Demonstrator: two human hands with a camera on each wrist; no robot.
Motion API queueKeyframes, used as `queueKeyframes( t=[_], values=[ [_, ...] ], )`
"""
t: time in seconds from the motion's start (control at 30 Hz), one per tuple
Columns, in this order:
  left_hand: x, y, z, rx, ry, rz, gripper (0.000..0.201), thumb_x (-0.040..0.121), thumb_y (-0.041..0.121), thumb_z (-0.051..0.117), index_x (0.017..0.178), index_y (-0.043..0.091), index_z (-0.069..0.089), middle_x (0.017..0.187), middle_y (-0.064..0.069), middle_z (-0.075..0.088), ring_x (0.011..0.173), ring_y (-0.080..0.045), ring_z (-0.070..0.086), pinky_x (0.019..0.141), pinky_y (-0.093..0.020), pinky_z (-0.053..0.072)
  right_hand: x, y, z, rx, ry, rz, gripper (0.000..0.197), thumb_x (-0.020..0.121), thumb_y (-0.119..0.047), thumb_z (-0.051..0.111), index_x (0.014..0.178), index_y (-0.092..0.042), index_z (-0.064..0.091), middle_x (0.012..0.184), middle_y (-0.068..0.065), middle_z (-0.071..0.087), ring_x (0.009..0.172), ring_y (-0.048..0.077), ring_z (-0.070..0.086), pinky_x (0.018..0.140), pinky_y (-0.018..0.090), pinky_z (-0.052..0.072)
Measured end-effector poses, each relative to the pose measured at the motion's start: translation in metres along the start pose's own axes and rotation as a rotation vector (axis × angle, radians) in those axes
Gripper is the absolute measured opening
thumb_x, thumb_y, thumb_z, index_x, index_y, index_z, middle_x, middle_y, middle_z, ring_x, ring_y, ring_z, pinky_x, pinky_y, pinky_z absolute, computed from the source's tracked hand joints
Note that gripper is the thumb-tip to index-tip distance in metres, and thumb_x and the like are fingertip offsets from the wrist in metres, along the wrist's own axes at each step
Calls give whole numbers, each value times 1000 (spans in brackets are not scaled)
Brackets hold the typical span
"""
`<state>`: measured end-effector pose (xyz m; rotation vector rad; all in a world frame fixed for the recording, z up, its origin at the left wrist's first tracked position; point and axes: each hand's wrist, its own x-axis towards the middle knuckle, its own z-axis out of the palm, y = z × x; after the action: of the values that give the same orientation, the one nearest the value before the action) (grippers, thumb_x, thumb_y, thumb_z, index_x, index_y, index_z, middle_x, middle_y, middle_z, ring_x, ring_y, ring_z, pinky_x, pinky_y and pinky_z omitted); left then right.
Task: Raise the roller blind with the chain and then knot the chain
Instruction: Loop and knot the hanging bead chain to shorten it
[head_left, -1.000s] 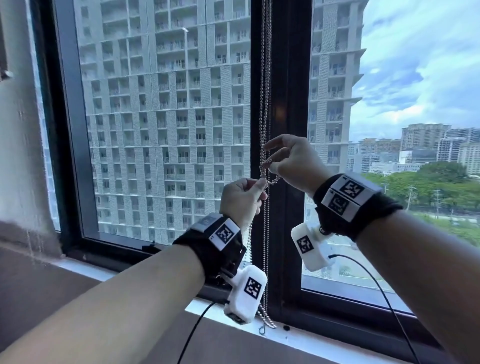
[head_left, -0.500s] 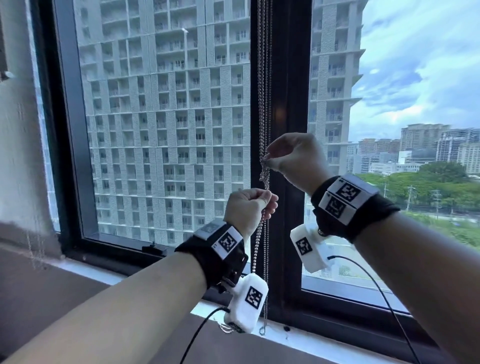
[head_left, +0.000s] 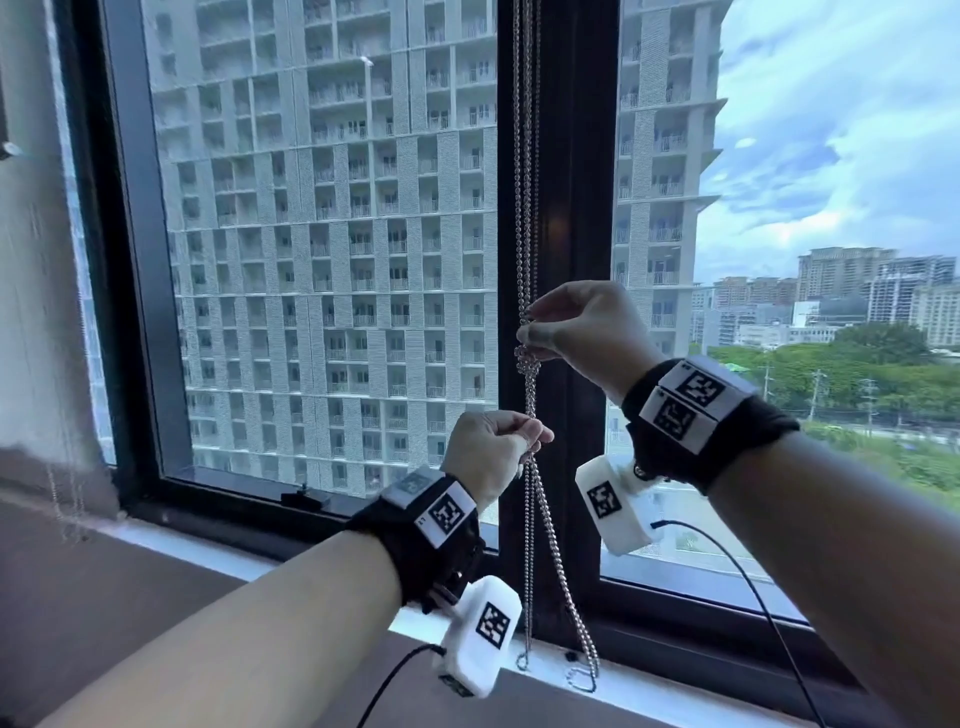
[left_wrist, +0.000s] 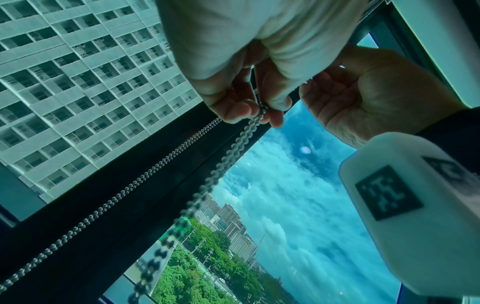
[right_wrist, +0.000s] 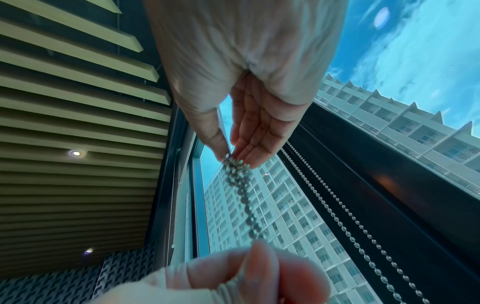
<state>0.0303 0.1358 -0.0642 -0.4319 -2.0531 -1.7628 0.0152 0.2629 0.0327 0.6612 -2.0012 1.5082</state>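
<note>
A silver bead chain (head_left: 523, 208) hangs along the black window mullion (head_left: 576, 208), with a tight knot (head_left: 528, 365) partway down. My right hand (head_left: 530, 328) pinches the chain just above the knot. In the right wrist view, the right hand (right_wrist: 232, 158) holds the bunched beads of the knot (right_wrist: 235, 167) between thumb and fingertips. My left hand (head_left: 531, 441) grips the chain (left_wrist: 235, 148) a short way below the knot and holds it taut. Its fingers (left_wrist: 233, 111) curl round the strands. The loose tails (head_left: 566, 587) hang to the sill. The blind is out of view.
A white window sill (head_left: 649, 691) runs under the dark frame, and the chain's end loop (head_left: 582, 678) rests on it. Wide glass panes lie on both sides of the mullion. More bead strands (right_wrist: 345, 211) run along the mullion behind my hands.
My left hand has moved down along the chain, and the open loop between the hands has drawn into a small tight knot. The right hand has stayed almost in place.
</note>
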Motion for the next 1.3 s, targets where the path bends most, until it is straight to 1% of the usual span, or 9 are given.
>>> queueKeyframes(
  t=[0.17,0.37,0.53,0.6,0.7,0.83,0.9,1.03,1.3],
  values=[
    [-2,6,2,28,-64,5,18,90,9,60,78,5,72,69,-6,64,56,-12,51,50,-21,47,-1,6,3,24,2,25,19,70,-8,86,72,-19,70,76,7,75,76,27,75,78,43,62],
    [-5,9,1,94,-79,-15,16,89,14,62,88,5,75,70,-2,66,55,-8,53,53,-22,48,-5,4,2,87,-53,76,10,74,-9,83,76,-10,74,78,12,75,73,23,74,75,39,62],
    [2,26,-3,90,2,-23,21,84,2,54,89,-17,61,77,-18,58,69,-26,52,72,-44,52,-16,14,8,46,-174,148,11,84,-8,74,90,1,71,91,19,75,83,27,73,75,37,62],
    [9,35,-5,151,78,44,26,85,12,47,83,-11,58,77,-20,56,69,-28,49,68,-46,47,-17,17,11,88,-162,157,11,88,-7,69,92,4,69,88,18,74,78,23,73,76,38,62],
    [20,51,-8,170,172,114,34,77,30,41,83,0,58,92,-26,65,85,-39,62,78,-53,53,-19,17,16,139,-171,169,12,91,-7,65,92,4,69,70,8,71,62,15,70,70,35,62],
    [26,74,-12,129,133,171,35,88,26,50,69,0,62,70,-17,61,64,-27,54,64,-36,47,-22,18,21,193,-204,157,12,93,-11,62,87,-3,69,76,12,73,74,30,71,76,42,60],
    [31,79,-14,102,132,169,29,89,29,59,75,6,71,71,-7,69,61,-15,62,60,-28,52,-24,22,23,201,-223,159,15,92,-12,64,95,1,70,81,14,74,78,32,72,84,49,59],
    [39,75,-18,9,160,140,18,85,18,68,80,1,70,70,-8,70,66,-20,68,72,-37,59,-26,32,23,206,-270,179,17,88,-12,69,92,4,70,73,9,73,77,28,70,91,55,55],
    [43,65,-37,-115,186,114,16,91,13,60,83,2,69,65,-8,61,57,-23,60,82,-57,55,-22,36,7,70,-395,326,24,88,-19,69,66,-12,63,62,3,56,57,16,53,61,30,47]
  ],
)
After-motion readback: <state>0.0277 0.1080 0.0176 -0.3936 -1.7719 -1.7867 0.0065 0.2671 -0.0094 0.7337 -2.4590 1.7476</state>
